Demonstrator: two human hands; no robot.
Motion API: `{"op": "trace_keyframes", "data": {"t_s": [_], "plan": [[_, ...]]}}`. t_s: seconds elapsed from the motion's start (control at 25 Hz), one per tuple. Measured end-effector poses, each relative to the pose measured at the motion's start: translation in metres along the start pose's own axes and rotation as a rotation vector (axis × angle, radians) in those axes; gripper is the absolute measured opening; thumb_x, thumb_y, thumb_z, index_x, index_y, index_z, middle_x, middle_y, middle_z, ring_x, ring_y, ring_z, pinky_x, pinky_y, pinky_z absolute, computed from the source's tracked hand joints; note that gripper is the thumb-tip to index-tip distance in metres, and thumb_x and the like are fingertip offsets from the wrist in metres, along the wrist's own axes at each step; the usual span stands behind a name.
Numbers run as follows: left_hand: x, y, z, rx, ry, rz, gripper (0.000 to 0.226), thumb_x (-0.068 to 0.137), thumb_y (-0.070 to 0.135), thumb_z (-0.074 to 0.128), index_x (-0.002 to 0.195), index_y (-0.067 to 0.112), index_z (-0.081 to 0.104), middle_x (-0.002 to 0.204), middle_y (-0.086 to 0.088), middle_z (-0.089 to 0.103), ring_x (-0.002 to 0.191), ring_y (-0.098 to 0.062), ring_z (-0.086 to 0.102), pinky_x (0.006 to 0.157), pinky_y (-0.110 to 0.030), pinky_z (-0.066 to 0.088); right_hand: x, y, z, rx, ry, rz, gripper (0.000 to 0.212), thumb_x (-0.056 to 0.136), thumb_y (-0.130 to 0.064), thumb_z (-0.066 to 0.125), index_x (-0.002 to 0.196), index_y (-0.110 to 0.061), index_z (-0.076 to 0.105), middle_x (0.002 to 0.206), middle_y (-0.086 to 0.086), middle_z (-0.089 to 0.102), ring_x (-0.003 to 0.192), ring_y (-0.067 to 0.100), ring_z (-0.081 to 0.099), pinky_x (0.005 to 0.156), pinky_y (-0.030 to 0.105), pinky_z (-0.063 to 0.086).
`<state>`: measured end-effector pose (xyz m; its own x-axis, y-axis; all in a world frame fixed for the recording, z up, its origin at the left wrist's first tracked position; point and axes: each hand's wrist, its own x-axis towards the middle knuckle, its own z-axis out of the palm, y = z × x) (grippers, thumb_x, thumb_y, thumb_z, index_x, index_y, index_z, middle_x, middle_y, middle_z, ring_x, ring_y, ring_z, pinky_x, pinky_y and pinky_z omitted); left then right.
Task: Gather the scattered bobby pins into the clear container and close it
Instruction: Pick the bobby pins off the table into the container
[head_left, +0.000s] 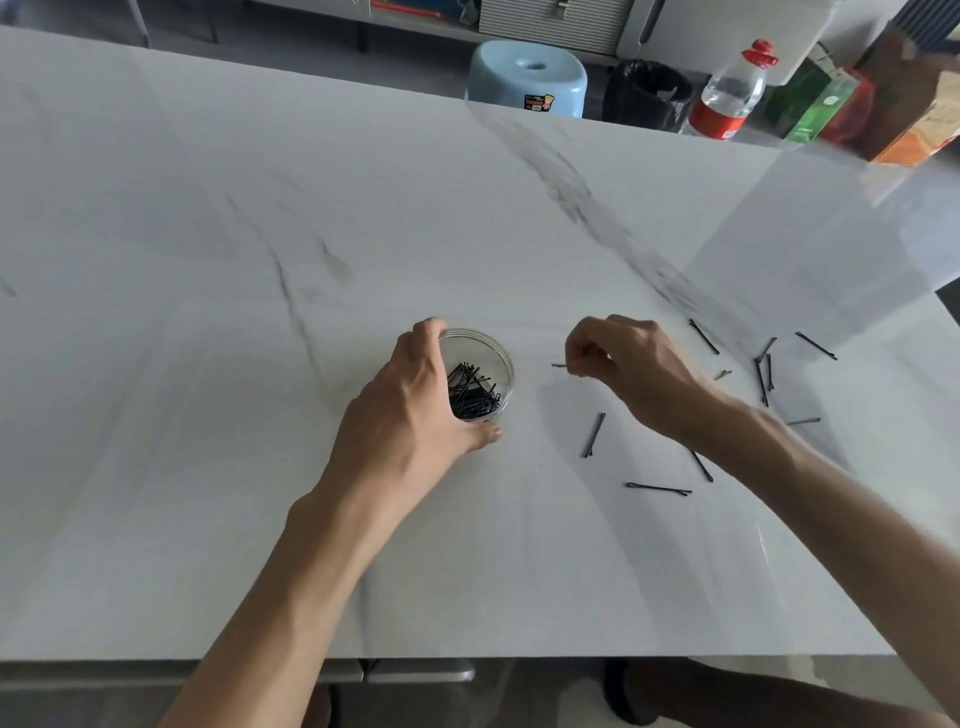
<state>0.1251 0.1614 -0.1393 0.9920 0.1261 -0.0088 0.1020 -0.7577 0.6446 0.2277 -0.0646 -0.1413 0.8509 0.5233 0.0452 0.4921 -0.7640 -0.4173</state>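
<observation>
A small round clear container (498, 358) stands open on the white marble table (260, 260), with a heap of black bobby pins (475, 395) inside. My left hand (410, 405) wraps around its left side. To the right of the container, my right hand (628, 369) hovers with its fingers pinched on a single bobby pin (560, 366), whose tip points left toward the container. Several loose black pins lie on the table near my right wrist, such as a pin (594, 434) below the hand and a flat pin (658, 488) nearer me. No lid is visible.
At the far right edge stand a plastic bottle with a red cap (730, 93), green boxes (821, 104) and a brown bag (914, 104). Beyond the table are a light blue stool (527, 78) and a black bin (647, 93). The table's near edge runs along the bottom.
</observation>
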Motion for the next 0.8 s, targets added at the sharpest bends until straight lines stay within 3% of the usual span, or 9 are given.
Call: {"op": "trace_keyframes", "data": {"t_s": [0.2, 0.36, 0.56, 0.68, 0.8], "plan": [[-0.001, 0.003, 0.006, -0.032, -0.009, -0.009, 0.089, 0.059, 0.048, 0.081, 0.128, 0.028, 0.029, 0.132, 0.01, 0.046, 0.113, -0.012, 0.049, 0.081, -0.024, 0.035, -0.057, -0.003, 0.001, 0.037, -0.062, -0.037, 0.016, 0.075, -0.009, 0.078, 0.09, -0.013, 0.074, 0.076, -0.002, 0.066, 0.073, 0.013, 0.057, 0.068, 0.033, 0.051], [0.0, 0.009, 0.012, -0.034, -0.011, 0.003, 0.086, 0.059, 0.048, 0.081, 0.127, 0.03, 0.03, 0.132, 0.012, 0.046, 0.113, -0.012, 0.049, 0.082, -0.026, 0.036, -0.057, 0.006, 0.005, 0.063, -0.065, -0.04, 0.012, 0.076, -0.009, 0.078, 0.082, -0.017, 0.073, 0.077, -0.005, 0.065, 0.076, 0.011, 0.052, 0.069, 0.027, 0.047], [0.003, 0.021, 0.024, -0.028, -0.023, 0.033, 0.085, 0.059, 0.049, 0.08, 0.126, 0.031, 0.03, 0.13, 0.012, 0.046, 0.112, -0.012, 0.05, 0.082, -0.026, 0.038, -0.057, 0.005, 0.006, -0.144, -0.02, -0.151, 0.005, 0.084, -0.016, 0.071, 0.085, -0.015, 0.066, 0.087, -0.004, 0.06, 0.082, 0.017, 0.051, 0.075, 0.028, 0.043], [0.003, 0.025, 0.029, -0.024, -0.016, 0.031, 0.086, 0.058, 0.051, 0.079, 0.126, 0.031, 0.03, 0.13, 0.011, 0.047, 0.113, -0.013, 0.051, 0.083, -0.029, 0.039, -0.071, 0.006, -0.011, -0.094, 0.013, -0.098, 0.005, 0.087, -0.018, 0.067, 0.084, -0.017, 0.062, 0.076, -0.012, 0.056, 0.073, 0.011, 0.048, 0.066, 0.019, 0.036], [0.003, 0.025, 0.031, -0.016, -0.01, 0.016, 0.089, 0.057, 0.053, 0.08, 0.127, 0.031, 0.029, 0.129, 0.013, 0.048, 0.113, -0.014, 0.051, 0.084, -0.03, 0.04, -0.095, 0.008, -0.024, -0.023, -0.074, 0.015, 0.007, 0.082, -0.018, 0.073, 0.082, -0.02, 0.067, 0.068, -0.017, 0.053, 0.063, 0.004, 0.046, 0.057, 0.01, 0.036]]}}
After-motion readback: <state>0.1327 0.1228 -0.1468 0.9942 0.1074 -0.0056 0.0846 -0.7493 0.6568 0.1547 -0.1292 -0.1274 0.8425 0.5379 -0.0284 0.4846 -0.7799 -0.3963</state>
